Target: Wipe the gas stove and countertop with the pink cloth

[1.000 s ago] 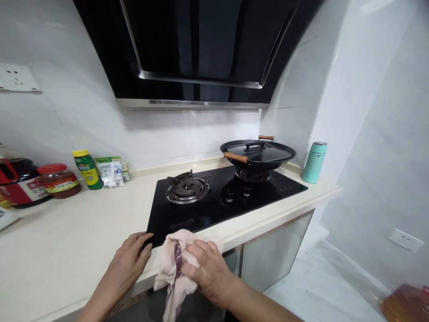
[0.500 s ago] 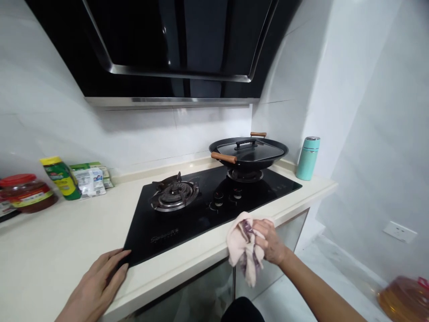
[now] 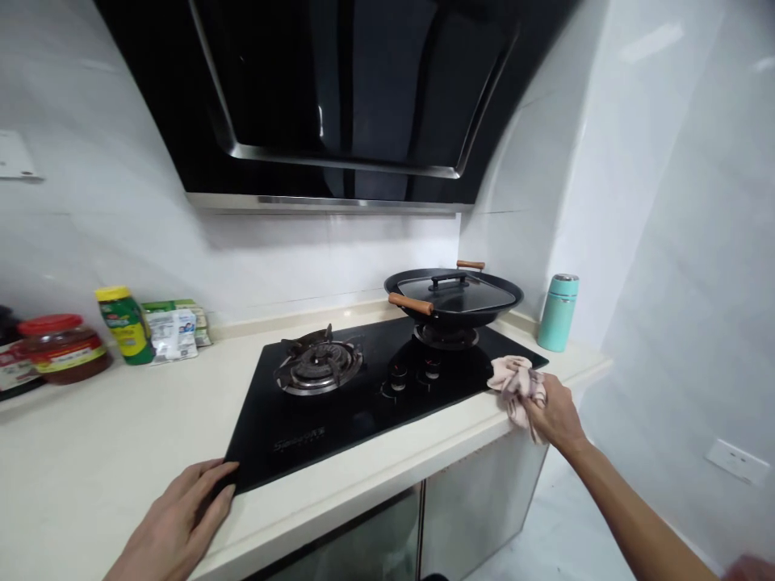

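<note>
A pale cloth with dark purplish patches (image 3: 514, 386) is bunched in my right hand (image 3: 558, 411), which presses it on the front right edge of the counter, over the corner of the black glass gas stove (image 3: 363, 420). Part of the cloth hangs over the counter's front. My left hand (image 3: 182, 508) rests on the counter at the stove's front left corner, fingers stretched out and fingertips touching the glass edge. A black wok (image 3: 502, 300) with a lid (image 3: 454, 292) and wooden handles sits on the right burner. The left burner (image 3: 320, 365) is bare.
A turquoise flask (image 3: 558, 315) stands at the counter's right end, near the cloth. On the left are a red-lidded jar (image 3: 65, 351), a green bottle with a yellow cap (image 3: 126, 327) and some packets (image 3: 173, 331). A black range hood (image 3: 339, 105) hangs above the stove.
My right hand has slid the cloth rightward along the counter's front edge to the stove's right corner. My left hand stays at the left corner. The view has tilted up slightly.
</note>
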### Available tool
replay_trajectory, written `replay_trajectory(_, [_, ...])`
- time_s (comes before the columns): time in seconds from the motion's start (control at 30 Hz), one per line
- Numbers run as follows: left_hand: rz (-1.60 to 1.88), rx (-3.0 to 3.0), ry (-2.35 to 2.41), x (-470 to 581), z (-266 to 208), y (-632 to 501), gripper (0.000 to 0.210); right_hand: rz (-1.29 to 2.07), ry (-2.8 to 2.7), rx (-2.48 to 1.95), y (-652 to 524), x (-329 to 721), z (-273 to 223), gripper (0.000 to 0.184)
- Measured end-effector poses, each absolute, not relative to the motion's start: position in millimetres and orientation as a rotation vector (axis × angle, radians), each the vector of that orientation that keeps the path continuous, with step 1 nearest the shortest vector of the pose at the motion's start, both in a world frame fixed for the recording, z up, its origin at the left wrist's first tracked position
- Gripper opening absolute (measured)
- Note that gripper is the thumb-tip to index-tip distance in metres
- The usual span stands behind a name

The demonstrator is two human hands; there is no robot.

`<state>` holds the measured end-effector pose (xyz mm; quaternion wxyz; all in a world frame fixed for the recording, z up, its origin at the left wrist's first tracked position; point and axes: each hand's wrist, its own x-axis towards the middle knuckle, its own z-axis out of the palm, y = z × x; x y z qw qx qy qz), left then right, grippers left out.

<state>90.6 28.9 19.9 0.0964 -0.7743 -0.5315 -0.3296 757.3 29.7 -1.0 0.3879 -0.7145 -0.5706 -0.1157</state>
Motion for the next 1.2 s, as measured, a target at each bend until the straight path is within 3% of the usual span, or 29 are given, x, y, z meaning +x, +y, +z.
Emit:
replay_trajectory(0.17, [-1.001,-2.270,-1.599,93.5,15.9,27.7,0.045,-0.201,-1.367,-1.763,58.5,734.9,23.0,0.054])
replay_trajectory(0.33, [-0.969,-2.259,-1.595,94.6,15.1,23.1,0.042,-0.210,-1.615,-2.097,87.1,688.0,44.8,0.059])
replay_trajectory(0.5, [-0.956,-2.224,-1.582,92.3,8.1,23.7,0.043,-0.188,-1.869,-2.190,105.8,672.4,54.4,0.045])
replay_trajectory(0.7, [-0.937,-2.208,-1.591,95.7,9.8,20.8,0.045,-0.076,-1.828,-2.178,155.4,669.0,71.3,0.043])
replay_trajectory(1.03, [-0.991,-2.173,-1.565,97.6,4.1,17.5,0.042,0.315,-2.023,-1.763,202.8,632.7,84.6,0.035])
replay_trajectory(1.2, [-0.974,-2.128,-1.477,96.7,4.4,16.6,0.038,0.334,-2.213,-1.681,220.8,619.8,94.1,0.034])
